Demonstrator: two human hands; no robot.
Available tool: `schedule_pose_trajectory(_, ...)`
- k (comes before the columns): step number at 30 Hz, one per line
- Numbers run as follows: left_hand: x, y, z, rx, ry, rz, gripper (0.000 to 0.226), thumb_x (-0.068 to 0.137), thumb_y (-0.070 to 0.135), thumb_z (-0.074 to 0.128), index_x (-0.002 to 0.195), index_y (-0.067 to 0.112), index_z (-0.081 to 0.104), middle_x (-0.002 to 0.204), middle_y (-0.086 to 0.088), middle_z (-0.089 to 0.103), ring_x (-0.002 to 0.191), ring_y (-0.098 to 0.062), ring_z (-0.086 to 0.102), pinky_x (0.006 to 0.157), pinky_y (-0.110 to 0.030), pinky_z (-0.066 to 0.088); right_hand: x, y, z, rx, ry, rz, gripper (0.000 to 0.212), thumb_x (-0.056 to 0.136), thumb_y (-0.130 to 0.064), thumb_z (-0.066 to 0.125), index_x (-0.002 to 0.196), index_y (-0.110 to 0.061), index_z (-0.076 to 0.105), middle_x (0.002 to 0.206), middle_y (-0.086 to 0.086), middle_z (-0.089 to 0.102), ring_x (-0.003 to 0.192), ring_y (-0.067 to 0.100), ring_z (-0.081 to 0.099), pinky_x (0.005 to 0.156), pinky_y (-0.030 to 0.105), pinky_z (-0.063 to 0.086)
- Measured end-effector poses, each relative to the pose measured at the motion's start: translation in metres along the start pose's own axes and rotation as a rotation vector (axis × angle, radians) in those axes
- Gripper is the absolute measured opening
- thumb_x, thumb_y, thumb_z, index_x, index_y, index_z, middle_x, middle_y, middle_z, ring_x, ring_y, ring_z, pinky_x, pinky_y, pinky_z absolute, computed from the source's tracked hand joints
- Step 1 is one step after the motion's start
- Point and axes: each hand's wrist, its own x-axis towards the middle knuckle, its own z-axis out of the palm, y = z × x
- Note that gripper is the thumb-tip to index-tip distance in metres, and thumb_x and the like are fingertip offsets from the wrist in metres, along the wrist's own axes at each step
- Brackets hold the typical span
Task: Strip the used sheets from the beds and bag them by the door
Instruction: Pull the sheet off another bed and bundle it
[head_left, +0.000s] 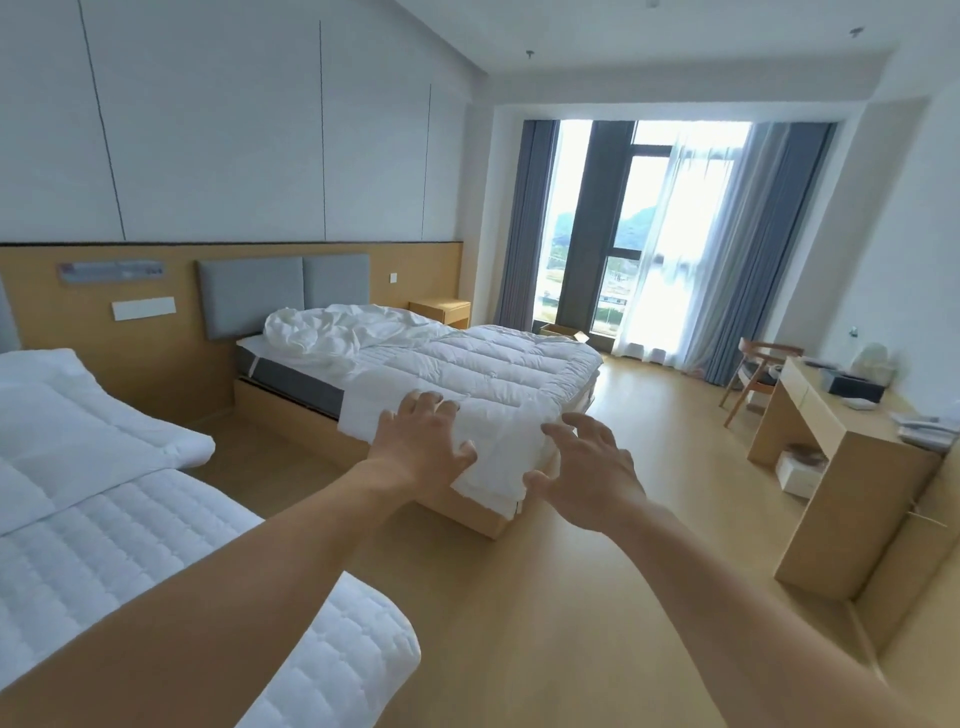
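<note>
Mid-frame, the far bed (283, 410) has a pale wood box base, a dark grey mattress edge and a white quilted pad (493, 364) stitched in puffy channels, whose near corner hangs over the foot in a soft fold. The used sheet (332, 332), thin, white and heavily creased, lies bunched in a heap at the head end, below a padded grey headboard (283, 291) of two square cushions. The left hand (423, 441) and right hand (587, 467) reach out on bare forearms towards that hanging corner, fingers spread apart and slightly bent, gripping nothing; whether they touch the fabric cannot be told. At lower left, the near bed (130, 545) shows the same white quilting in small squares, with a smooth white layer folded across it. A long wood panel runs behind both beds, carrying a silver plate (111, 271) whose writing is too blurred to read. The floor (597, 623) is light wood-grain. At right stands a boxy pale wood desk (841, 467) with a curved-back wooden chair (753, 374) beyond it. Upper right, heavy grey curtains (524, 223) and a sheer white one frame a tall window.
</note>
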Motion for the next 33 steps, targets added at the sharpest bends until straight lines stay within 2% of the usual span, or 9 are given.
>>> schedule_pose_trajectory(13, 0.292, -0.067, 0.078, 0.007, -0.033, 0.022, 0.065, 0.095, 0.051, 0.041, 0.151, 0.021, 0.030, 0.161, -0.003, 0.022, 0.150, -0.023, 0.012, 0.116, -0.047, 0.020, 0.292, 0.052, 0.066, -0.005, -0.013, 0.054, 0.074, 0.087, -0.057, 0.058, 0.151, -0.030, 0.032, 0.160, -0.005, 0.019, 0.148, 0.020, 0.013, 0.115, 0.046, 0.023)
schedule_pose_trajectory(23, 0.489, -0.143, 0.142, 0.060, -0.027, -0.169, 0.064, 0.096, 0.051, 0.042, 0.151, 0.019, 0.030, 0.160, -0.002, 0.024, 0.149, -0.023, 0.015, 0.114, -0.046, 0.023, 0.543, 0.083, 0.149, 0.027, -0.070, -0.117, 0.074, 0.086, -0.059, 0.055, 0.150, -0.032, 0.032, 0.160, -0.005, 0.020, 0.147, 0.020, 0.016, 0.112, 0.045, 0.027)
schedule_pose_trajectory(33, 0.620, -0.274, 0.176, 0.083, -0.021, -0.417, 0.065, 0.096, 0.052, 0.039, 0.152, 0.022, 0.029, 0.159, -0.001, 0.026, 0.148, -0.022, 0.016, 0.114, -0.045, 0.026, 0.749, 0.016, 0.239, 0.063, -0.169, -0.325, 0.075, 0.087, -0.059, 0.056, 0.152, -0.031, 0.030, 0.160, -0.004, 0.019, 0.148, 0.021, 0.015, 0.114, 0.047, 0.026)
